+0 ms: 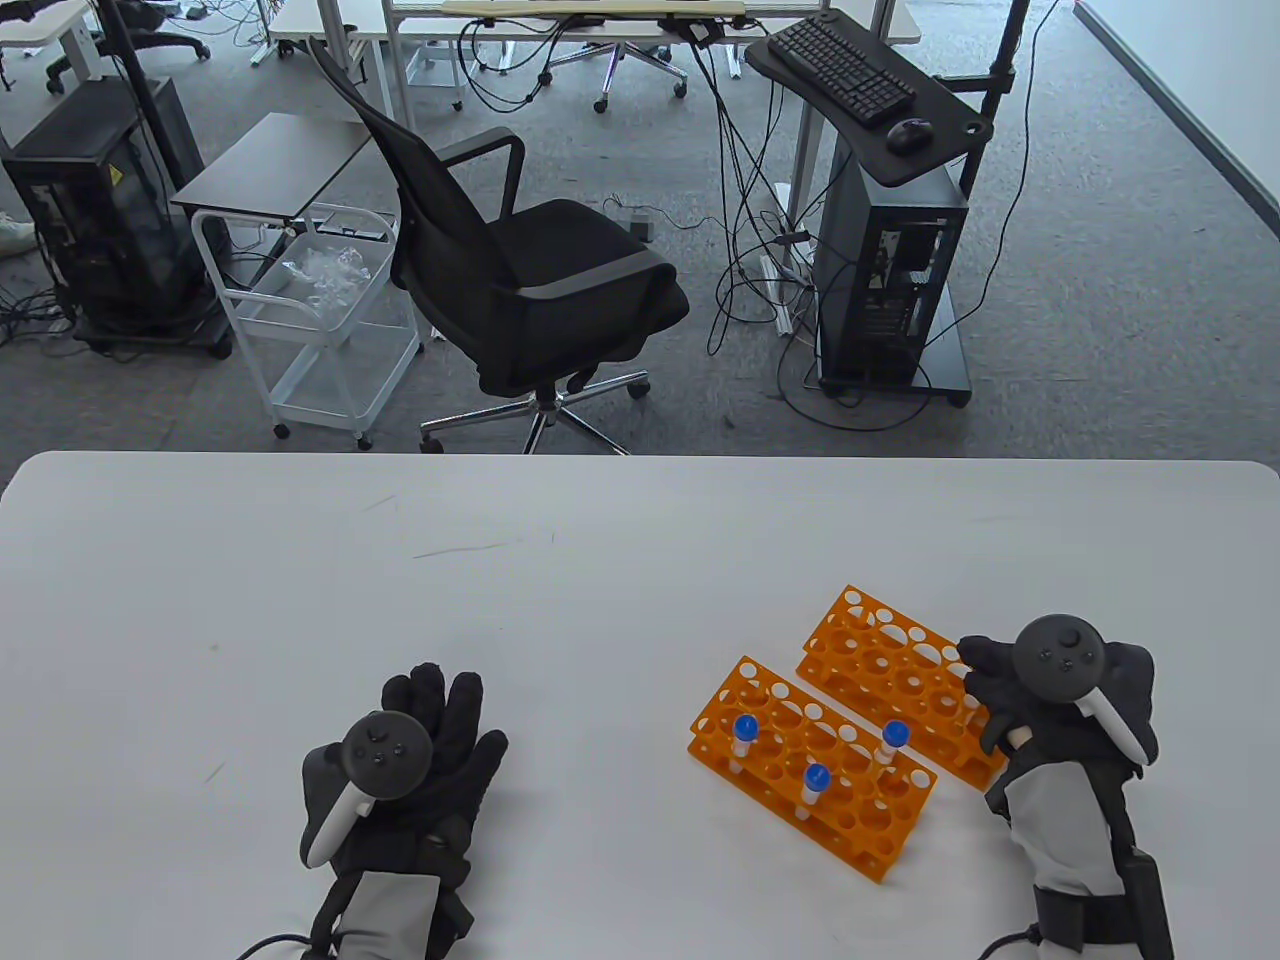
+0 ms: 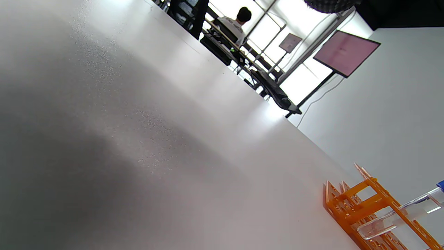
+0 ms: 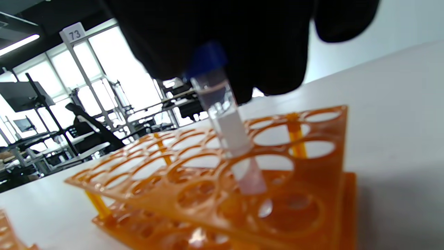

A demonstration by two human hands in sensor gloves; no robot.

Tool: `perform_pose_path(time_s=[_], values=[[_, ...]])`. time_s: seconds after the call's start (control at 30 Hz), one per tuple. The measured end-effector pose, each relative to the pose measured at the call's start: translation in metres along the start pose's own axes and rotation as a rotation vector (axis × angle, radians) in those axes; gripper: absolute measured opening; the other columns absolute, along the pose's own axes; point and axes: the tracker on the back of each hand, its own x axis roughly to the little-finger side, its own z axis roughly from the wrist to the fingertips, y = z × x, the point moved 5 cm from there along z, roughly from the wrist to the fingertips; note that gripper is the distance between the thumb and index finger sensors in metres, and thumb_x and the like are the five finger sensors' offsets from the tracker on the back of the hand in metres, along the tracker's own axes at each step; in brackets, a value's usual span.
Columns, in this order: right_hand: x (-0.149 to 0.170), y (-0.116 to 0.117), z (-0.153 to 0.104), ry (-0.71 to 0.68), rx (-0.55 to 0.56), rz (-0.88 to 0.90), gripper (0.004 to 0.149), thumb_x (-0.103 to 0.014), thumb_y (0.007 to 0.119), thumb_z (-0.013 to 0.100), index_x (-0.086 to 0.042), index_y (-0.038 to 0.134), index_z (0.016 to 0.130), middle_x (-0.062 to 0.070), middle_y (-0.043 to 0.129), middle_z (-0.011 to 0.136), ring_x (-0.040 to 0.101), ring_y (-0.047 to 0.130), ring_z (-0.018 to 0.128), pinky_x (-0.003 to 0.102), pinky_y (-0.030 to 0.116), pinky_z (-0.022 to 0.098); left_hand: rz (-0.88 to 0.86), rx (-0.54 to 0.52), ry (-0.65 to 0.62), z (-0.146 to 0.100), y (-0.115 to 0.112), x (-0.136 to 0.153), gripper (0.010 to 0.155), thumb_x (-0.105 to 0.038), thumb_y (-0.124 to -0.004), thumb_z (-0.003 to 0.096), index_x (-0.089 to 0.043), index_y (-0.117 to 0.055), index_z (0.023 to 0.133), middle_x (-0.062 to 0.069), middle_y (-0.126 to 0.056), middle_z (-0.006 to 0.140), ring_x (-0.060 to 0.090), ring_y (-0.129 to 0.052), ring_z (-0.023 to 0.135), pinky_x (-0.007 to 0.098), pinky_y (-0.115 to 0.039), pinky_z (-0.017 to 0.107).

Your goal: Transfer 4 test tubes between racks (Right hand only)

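The right hand [image 3: 222, 38] pinches a blue-capped test tube [image 3: 227, 128] by its cap, its tip hanging below the fingers inside a hole of the far rack [image 3: 215, 180]; it should lower straight, then release; the left hand [image 1: 420, 750] rests flat, fingers spread.

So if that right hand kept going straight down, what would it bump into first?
Probably the far orange rack: the right hand holds a blue-capped tube already partway through a top hole, so the tube would bottom out first.
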Motion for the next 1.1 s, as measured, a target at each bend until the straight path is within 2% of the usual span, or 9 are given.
perform_pose_path(time_s=[0.47,0.8,1.1], values=[[-0.001,-0.004,-0.002,0.006,0.005,0.015,0.050,-0.026,0.084,0.046,-0.013,0.080,0.094,0.018,0.088,0.092,0.046,0.081,0.083,0.068,0.057,0.062,-0.001,-0.001,0.000,0.000,0.000,0.000,0.068,-0.065,-0.047,0.0570,-0.050,-0.012,0.112,-0.019,0.013,0.114,0.008,0.026,0.102,0.040,0.017,0.075],[-0.044,-0.037,-0.019,-0.121,0.101,0.007,0.051,-0.027,0.084,0.046,-0.012,0.080,0.094,0.019,0.087,0.092,0.046,0.079,0.083,0.068,0.055,0.063,-0.002,-0.001,-0.001,0.000,0.001,0.000,0.068,-0.065,-0.047,0.0571,-0.050,-0.012,0.113,-0.019,0.013,0.114,0.008,0.026,0.102,0.040,0.017,0.075],[-0.085,-0.035,-0.031,-0.225,0.038,-0.013,0.050,-0.027,0.085,0.045,-0.011,0.082,0.092,0.020,0.091,0.089,0.047,0.082,0.079,0.067,0.056,0.062,-0.004,-0.003,-0.004,0.000,0.001,0.000,0.068,-0.065,-0.047,0.0571,-0.050,-0.012,0.113,-0.019,0.013,0.114,0.008,0.026,0.102,0.040,0.017,0.075]])
